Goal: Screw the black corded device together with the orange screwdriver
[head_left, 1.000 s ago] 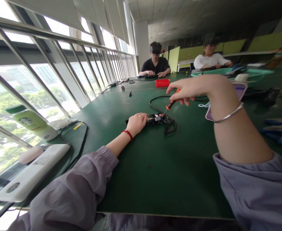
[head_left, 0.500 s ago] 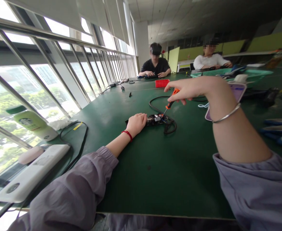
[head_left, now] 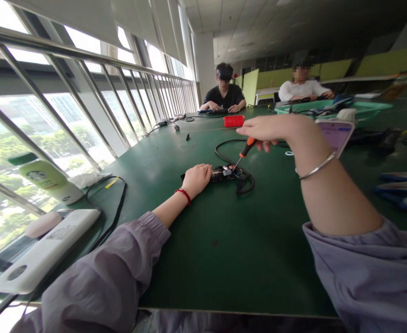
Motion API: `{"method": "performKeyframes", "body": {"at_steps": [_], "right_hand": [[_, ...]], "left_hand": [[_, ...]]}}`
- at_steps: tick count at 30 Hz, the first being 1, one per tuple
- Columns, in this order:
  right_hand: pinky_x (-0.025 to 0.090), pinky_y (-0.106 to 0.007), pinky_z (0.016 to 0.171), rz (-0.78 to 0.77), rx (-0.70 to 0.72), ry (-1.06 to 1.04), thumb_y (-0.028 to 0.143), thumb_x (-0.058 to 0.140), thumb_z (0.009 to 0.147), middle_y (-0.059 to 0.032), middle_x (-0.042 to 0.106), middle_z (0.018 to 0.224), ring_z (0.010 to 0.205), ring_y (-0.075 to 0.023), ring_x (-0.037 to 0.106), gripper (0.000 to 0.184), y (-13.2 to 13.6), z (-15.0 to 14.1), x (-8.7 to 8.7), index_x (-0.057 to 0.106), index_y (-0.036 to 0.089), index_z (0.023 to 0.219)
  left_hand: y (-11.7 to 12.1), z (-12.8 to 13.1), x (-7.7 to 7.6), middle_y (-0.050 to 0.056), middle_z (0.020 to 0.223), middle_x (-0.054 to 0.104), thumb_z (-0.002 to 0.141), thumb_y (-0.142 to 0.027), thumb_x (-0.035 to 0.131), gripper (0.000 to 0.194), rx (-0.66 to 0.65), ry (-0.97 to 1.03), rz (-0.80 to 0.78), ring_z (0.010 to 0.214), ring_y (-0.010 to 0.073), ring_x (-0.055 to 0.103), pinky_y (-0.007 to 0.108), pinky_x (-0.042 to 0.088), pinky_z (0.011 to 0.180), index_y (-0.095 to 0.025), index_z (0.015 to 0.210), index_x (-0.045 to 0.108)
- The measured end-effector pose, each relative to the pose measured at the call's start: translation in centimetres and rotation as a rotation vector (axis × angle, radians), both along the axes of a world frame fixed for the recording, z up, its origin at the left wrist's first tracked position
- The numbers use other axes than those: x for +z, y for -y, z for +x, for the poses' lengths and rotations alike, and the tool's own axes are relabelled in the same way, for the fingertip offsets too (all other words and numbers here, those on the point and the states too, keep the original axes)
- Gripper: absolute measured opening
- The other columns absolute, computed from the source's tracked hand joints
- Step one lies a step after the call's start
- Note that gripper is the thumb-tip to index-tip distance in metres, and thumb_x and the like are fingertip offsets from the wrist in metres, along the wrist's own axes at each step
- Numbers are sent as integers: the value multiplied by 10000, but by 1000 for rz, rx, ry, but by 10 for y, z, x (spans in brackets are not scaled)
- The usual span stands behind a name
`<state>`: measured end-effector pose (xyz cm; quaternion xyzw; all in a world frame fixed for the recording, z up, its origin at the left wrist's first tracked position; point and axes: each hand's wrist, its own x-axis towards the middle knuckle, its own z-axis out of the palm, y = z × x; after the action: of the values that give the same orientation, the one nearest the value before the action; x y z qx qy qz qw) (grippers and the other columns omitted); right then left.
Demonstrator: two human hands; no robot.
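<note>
**Screwdriver on a small device at a long green table**

A small black device (head_left: 226,173) with exposed parts lies on the green table (head_left: 224,240), out in front of the person, with a black cable (head_left: 240,178) looped about it. The left hand (head_left: 197,178) is curled shut against the device's near end, pinning it to the mat; a red cord circles the wrist. The right hand (head_left: 271,130) pinches the orange-and-black handle of a screwdriver (head_left: 245,150), whose thin shaft slants down so its tip meets the top of the device. A metal bangle sits on that wrist, and both arms wear lilac sleeves.

Behind the right hand a phone (head_left: 335,134) in a purple case lies on the table, and farther back stands a red box (head_left: 234,120). At the left edge are a white power bank (head_left: 43,249), a pale pink object, and a tilted bottle (head_left: 46,178) bearing a round green emblem, probably a coffee-chain logo, though no lettering is legible.

The table runs along a wall of windows with slanted steel rails; trees show outside. Two other people sit at the far end, hands on their own work. Green partitions line the dim room behind them.
</note>
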<state>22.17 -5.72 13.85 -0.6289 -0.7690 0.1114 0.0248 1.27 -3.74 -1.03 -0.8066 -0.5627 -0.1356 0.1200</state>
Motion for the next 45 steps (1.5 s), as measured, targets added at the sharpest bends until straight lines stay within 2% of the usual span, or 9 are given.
{"method": "performKeyframes", "body": {"at_steps": [5,9,14,19,22,28,35,41,45], "right_hand": [[419,-285,530,-16,58,26,385,433,891,-62,662,682,560,-172,609,375,2,4,1,582,145,1138],[418,-276,546,27,110,6,367,607,800,-33,677,746,654,-193,643,490,2,5,2,510,218,1256],[418,-322,534,-39,-86,21,534,337,899,-93,646,640,564,-209,620,549,4,-1,1,585,111,1144],[425,-292,545,-12,53,13,345,490,872,-43,657,660,591,-189,632,351,2,5,1,567,179,1171],[422,-282,540,36,97,38,321,607,797,-28,680,705,644,-203,652,432,-1,7,2,542,228,1213],[419,-304,508,-94,-65,39,449,344,915,-100,680,693,527,-190,625,454,3,4,0,589,127,1120],[436,-271,570,19,128,36,243,602,786,-37,691,819,661,-183,648,432,-1,8,-2,542,233,1214],[412,-307,539,94,59,60,384,440,874,-69,654,710,557,-186,603,393,5,-2,-1,562,199,1198],[407,-309,549,100,127,30,305,470,847,-68,662,805,560,-178,594,405,0,1,-2,534,233,1240]], "left_hand": [[-1,0,-2,55,896,647,973,-307,222,412,-14,18,6,842,175,594,252,373,655,-174,833,587],[0,0,-1,57,892,644,974,-305,214,419,-10,0,10,835,176,593,260,366,641,-173,834,586],[0,0,0,56,884,641,975,-306,207,422,-5,-13,8,830,172,591,259,360,631,-172,837,583],[-1,0,-1,54,876,642,974,-307,214,418,-10,-8,20,824,170,590,256,357,628,-174,826,582],[-1,-1,-2,50,866,644,973,-305,218,416,-13,-1,30,817,170,593,254,353,622,-174,812,580],[-1,0,-3,51,864,645,971,-310,224,415,-11,-1,36,818,174,596,255,364,628,-178,819,587],[-3,-1,-4,51,884,648,972,-314,226,417,-10,20,21,831,175,598,253,378,644,-179,827,593],[-1,0,-1,53,898,650,973,-317,212,426,6,5,7,840,164,593,248,377,649,-178,845,593],[-1,0,-1,55,894,649,972,-317,212,423,3,-7,10,832,168,593,251,372,639,-180,844,590]]}}
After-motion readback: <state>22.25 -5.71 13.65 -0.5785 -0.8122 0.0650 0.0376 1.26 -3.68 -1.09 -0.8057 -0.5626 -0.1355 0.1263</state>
